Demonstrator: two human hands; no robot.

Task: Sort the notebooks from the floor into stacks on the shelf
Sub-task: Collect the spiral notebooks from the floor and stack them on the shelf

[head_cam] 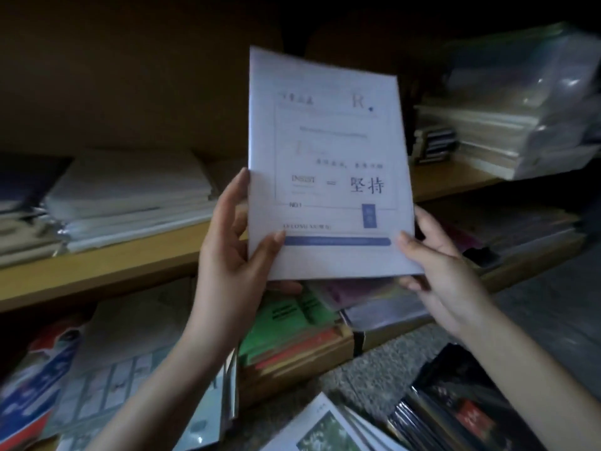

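Mid-sort: white notebook (328, 164) raised in front of the shelf (97, 271).
My left hand (227, 252) and right hand (435, 265) each pinch a lower corner; stacks (130, 196) already lie on the shelf, but loose notebooks (331, 428) on the floor await sorting, so I judge plenty remains.

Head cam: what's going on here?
A person holds a pale notebook upright in front of the shelf, left hand gripping its lower left edge, right hand its lower right corner. It is not yet on any stack. White stacks lie on the shelf; more notebooks lie on the floor.
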